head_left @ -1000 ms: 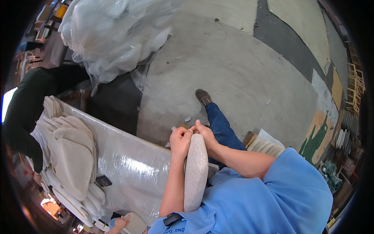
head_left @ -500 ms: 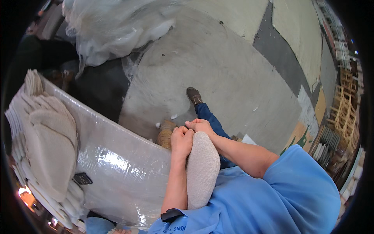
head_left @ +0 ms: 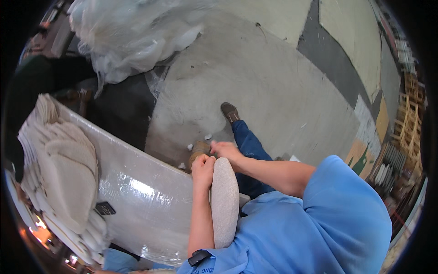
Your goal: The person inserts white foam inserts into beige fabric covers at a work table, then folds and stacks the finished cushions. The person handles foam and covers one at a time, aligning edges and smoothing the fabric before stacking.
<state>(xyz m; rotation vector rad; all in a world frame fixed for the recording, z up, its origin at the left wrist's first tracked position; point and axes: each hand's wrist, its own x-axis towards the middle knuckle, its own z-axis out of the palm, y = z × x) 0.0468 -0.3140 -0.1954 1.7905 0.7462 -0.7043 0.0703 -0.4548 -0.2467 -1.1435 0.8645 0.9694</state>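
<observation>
A padded cushion point(head_left: 225, 203) in light beige woven fabric stands on its edge between my left forearm and my body. Its rounded far end is at my hands. My left hand point(head_left: 203, 170) is closed on the cushion's far edge, fingers curled in. Just beyond and to the right, my right hand point(head_left: 226, 152) has its fingers drawn together in a pinch, slightly apart from the left. Whatever is in that pinch is too small to make out. A plastic-covered table point(head_left: 141, 203) extends to the left of my left forearm.
Stacked beige cushion pieces point(head_left: 68, 182) lie at the table's left end, with a small black device point(head_left: 105, 208) beside them. A heap of clear plastic wrap point(head_left: 137, 41) rests on the floor at far left. Wooden frames point(head_left: 408, 123) stand along the right.
My right hand has moved away from my left, toward the far side. The cushion has turned more edge-on and shifted slightly left with my left hand. The view has shifted a little.
</observation>
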